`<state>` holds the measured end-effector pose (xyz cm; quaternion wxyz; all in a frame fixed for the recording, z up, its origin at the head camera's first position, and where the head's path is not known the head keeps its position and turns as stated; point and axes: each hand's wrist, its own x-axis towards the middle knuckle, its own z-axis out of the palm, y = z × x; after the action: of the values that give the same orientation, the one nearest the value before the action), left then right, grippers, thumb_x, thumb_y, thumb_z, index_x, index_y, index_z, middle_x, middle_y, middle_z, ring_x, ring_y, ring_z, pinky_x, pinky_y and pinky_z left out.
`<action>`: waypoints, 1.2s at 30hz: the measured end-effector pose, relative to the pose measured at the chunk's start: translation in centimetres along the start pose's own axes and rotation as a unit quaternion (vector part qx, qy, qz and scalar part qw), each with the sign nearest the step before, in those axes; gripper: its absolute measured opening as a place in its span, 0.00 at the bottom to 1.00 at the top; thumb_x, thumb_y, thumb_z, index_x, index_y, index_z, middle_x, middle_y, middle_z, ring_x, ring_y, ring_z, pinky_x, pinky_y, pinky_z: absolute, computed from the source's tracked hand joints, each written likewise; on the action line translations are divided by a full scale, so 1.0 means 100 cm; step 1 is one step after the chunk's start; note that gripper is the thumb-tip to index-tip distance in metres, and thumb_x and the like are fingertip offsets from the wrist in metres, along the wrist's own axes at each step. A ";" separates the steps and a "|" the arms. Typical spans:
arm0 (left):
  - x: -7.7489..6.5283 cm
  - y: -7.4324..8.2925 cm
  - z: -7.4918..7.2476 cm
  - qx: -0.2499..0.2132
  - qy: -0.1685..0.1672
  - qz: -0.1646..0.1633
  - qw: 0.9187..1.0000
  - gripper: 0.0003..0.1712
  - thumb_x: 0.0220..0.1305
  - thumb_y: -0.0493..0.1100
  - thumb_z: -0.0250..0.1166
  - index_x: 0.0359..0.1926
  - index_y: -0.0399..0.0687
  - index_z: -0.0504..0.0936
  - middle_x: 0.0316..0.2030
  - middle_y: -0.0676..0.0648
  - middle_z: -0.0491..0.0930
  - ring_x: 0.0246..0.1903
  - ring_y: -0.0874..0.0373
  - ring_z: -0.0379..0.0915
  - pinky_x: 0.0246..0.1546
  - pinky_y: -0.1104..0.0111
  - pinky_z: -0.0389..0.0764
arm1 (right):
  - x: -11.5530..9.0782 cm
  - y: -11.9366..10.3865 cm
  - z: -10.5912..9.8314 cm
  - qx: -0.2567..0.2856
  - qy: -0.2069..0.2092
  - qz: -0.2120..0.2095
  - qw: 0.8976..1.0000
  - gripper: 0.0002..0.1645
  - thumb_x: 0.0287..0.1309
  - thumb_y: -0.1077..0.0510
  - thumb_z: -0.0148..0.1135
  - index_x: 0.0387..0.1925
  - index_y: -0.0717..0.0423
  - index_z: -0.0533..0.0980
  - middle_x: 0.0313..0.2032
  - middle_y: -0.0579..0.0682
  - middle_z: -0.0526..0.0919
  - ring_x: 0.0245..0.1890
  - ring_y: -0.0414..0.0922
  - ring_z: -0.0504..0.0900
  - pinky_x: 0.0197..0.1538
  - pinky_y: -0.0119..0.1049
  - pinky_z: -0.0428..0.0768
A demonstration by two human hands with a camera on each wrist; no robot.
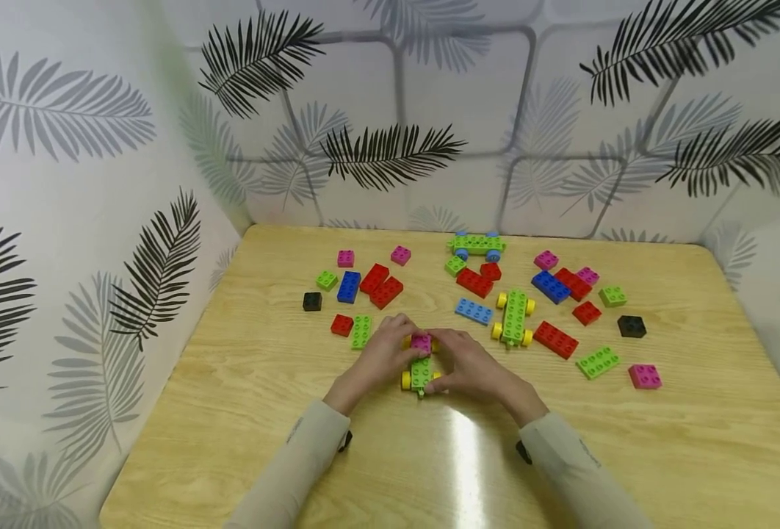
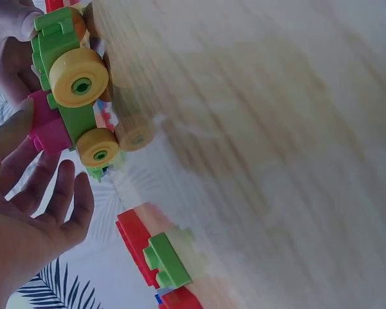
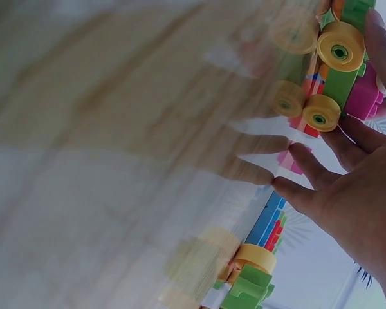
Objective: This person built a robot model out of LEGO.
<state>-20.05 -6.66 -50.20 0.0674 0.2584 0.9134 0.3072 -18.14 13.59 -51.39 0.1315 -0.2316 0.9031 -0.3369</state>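
As I watch through the head view, green wheeled base (image 1: pixel 421 372): on the table (image 1: pixel 390 470), between five and six o'clock from frame centre, pink brick (image 1: pixel 421 342) on its twelve o'clock end.
Handling: both look light, stiff and sturdy; the yellow wheels (image 1: pixel 406 380) may roll, so I'd take the base by its ends, the brick by its sides.
Left hand (image 1: pixel 383 350): at ten o'clock of the base, pinching the brick.
Right hand (image 1: pixel 474 367): at three o'clock, thumb and forefinger spanning the base lengthways.
Left wrist view, pink brick: just past nine o'clock, thumb against it, outer fingers spread clear; I can't tell whether it's fully seated.
Right wrist view, green base: at two o'clock, thumb on it, forefinger by the lower wheel, other fingers free.
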 end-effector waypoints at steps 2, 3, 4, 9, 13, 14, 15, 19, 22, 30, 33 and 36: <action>0.001 0.000 -0.001 -0.007 -0.007 -0.009 1.000 0.19 0.66 0.47 0.64 0.55 0.45 0.80 0.44 0.51 0.72 0.47 0.55 0.65 0.49 0.64 0.72 | 0.001 0.001 -0.001 -0.001 0.001 -0.001 1.000 0.57 0.41 0.38 0.76 0.70 0.52 0.61 0.67 0.52 0.65 0.67 0.55 0.62 0.66 0.54 0.62; 0.002 -0.001 -0.001 -0.009 -0.010 -0.013 1.000 0.20 0.66 0.48 0.64 0.56 0.46 0.79 0.46 0.51 0.73 0.49 0.55 0.65 0.51 0.63 0.72 | 0.001 0.002 -0.001 -0.002 0.001 -0.003 1.000 0.57 0.41 0.38 0.76 0.70 0.53 0.61 0.67 0.53 0.65 0.67 0.56 0.62 0.66 0.54 0.62; 0.001 -0.002 -0.002 -0.013 -0.010 -0.016 1.000 0.21 0.65 0.48 0.64 0.57 0.47 0.79 0.47 0.50 0.73 0.50 0.54 0.65 0.52 0.62 0.72 | 0.001 0.002 -0.001 -0.003 0.001 -0.004 1.000 0.58 0.41 0.38 0.76 0.70 0.53 0.61 0.67 0.53 0.65 0.66 0.56 0.62 0.66 0.55 0.62; -0.001 -0.020 -0.015 -0.025 0.028 -0.028 0.999 0.24 0.63 0.48 0.66 0.58 0.45 0.78 0.53 0.47 0.73 0.57 0.50 0.65 0.57 0.56 0.71 | 0.002 0.001 -0.003 -0.004 0.002 -0.002 1.000 0.58 0.41 0.38 0.76 0.70 0.54 0.60 0.67 0.55 0.65 0.66 0.58 0.61 0.66 0.55 0.62; -0.004 -0.037 -0.032 0.038 0.056 -0.032 0.997 0.26 0.59 0.46 0.69 0.57 0.42 0.78 0.55 0.44 0.73 0.59 0.46 0.63 0.58 0.54 0.70 | 0.003 0.002 -0.004 0.000 0.004 -0.001 1.000 0.59 0.41 0.39 0.77 0.70 0.54 0.59 0.67 0.55 0.65 0.66 0.57 0.61 0.66 0.54 0.62; -0.004 -0.042 -0.036 0.062 0.056 -0.031 0.996 0.27 0.59 0.46 0.70 0.58 0.41 0.78 0.56 0.43 0.73 0.59 0.45 0.63 0.59 0.53 0.69 | 0.003 0.002 -0.004 0.003 0.003 0.001 1.000 0.59 0.41 0.39 0.77 0.70 0.54 0.59 0.67 0.55 0.65 0.67 0.57 0.61 0.66 0.54 0.61; -0.006 -0.046 -0.039 0.081 0.053 -0.034 0.995 0.28 0.58 0.46 0.70 0.58 0.41 0.77 0.57 0.42 0.73 0.60 0.45 0.62 0.59 0.53 0.69 | 0.003 0.003 -0.003 0.006 0.004 -0.001 1.000 0.59 0.41 0.39 0.77 0.70 0.54 0.59 0.67 0.55 0.65 0.66 0.57 0.61 0.66 0.54 0.61; -0.011 -0.061 -0.048 0.133 0.024 -0.044 0.990 0.33 0.55 0.47 0.73 0.61 0.42 0.75 0.60 0.42 0.71 0.63 0.44 0.59 0.62 0.53 0.66 | 0.003 0.005 -0.002 0.020 -0.003 0.005 1.000 0.59 0.40 0.38 0.77 0.71 0.52 0.59 0.68 0.54 0.64 0.67 0.57 0.60 0.66 0.54 0.61; -0.013 -0.067 -0.051 0.147 0.004 -0.045 0.988 0.38 0.52 0.47 0.75 0.63 0.43 0.73 0.62 0.42 0.70 0.64 0.42 0.56 0.62 0.49 0.65 | 0.003 0.006 0.000 0.026 -0.008 0.008 1.000 0.59 0.40 0.38 0.77 0.71 0.51 0.59 0.68 0.53 0.64 0.67 0.56 0.59 0.67 0.54 0.61; -0.016 -0.074 -0.053 0.140 -0.035 -0.062 0.988 0.44 0.51 0.46 0.76 0.67 0.41 0.67 0.64 0.41 0.68 0.66 0.41 0.53 0.61 0.44 0.63 | 0.004 0.006 0.000 0.027 -0.005 0.008 1.000 0.59 0.40 0.39 0.77 0.71 0.51 0.58 0.68 0.52 0.64 0.68 0.55 0.59 0.67 0.53 0.60; -0.017 -0.075 -0.052 0.136 -0.044 -0.070 0.987 0.43 0.53 0.44 0.75 0.68 0.42 0.67 0.65 0.41 0.67 0.67 0.41 0.53 0.61 0.44 0.63 | 0.003 0.006 0.000 0.027 -0.009 0.007 1.000 0.60 0.40 0.38 0.77 0.71 0.51 0.58 0.68 0.53 0.63 0.68 0.56 0.59 0.67 0.54 0.60; -0.015 -0.076 -0.050 0.132 -0.043 -0.065 0.988 0.40 0.54 0.44 0.74 0.66 0.42 0.69 0.65 0.41 0.68 0.66 0.40 0.54 0.60 0.43 0.63 | 0.003 0.007 0.000 0.023 -0.006 0.006 1.000 0.59 0.41 0.38 0.77 0.71 0.51 0.58 0.68 0.53 0.63 0.67 0.55 0.59 0.67 0.53 0.60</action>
<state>-23.40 -15.20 -50.75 0.0920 0.2184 0.9570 0.1672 -18.58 13.90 -51.91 0.1445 -0.2255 0.8955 -0.3554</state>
